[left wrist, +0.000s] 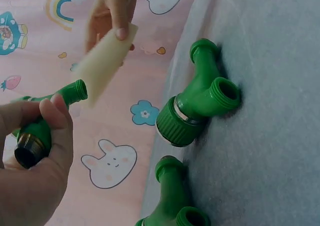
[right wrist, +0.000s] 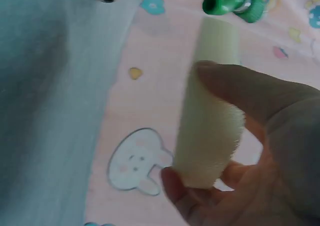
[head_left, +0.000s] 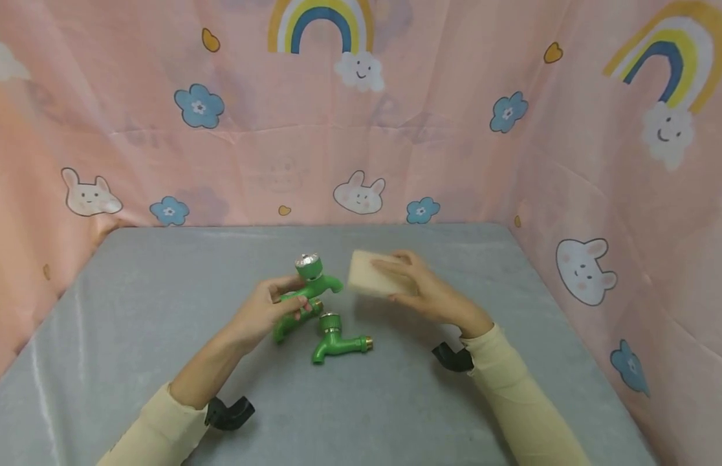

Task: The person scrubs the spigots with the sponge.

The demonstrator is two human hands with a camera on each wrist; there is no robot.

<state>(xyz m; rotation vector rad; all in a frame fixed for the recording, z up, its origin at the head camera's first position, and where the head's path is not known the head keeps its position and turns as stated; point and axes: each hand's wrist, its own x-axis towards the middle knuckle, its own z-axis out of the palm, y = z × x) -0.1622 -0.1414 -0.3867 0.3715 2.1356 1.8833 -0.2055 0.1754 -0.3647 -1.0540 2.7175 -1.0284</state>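
My left hand grips a green faucet by its threaded inlet end, its silver-topped knob upright and its spout toward the right. A cream sponge block is held in my right hand, thumb on one face and fingers on the others. The sponge is raised off the table, close beside the held faucet's spout. Two more green faucets lie on the table: one partly hidden behind the left hand, the other nearer, with its brass thread to the right. In the right wrist view the sponge stands lengthwise between thumb and fingers.
A grey cloth covers the table. Pink printed curtain hangs behind it and along the sides. Black curved pieces stick out by both sleeve cuffs.
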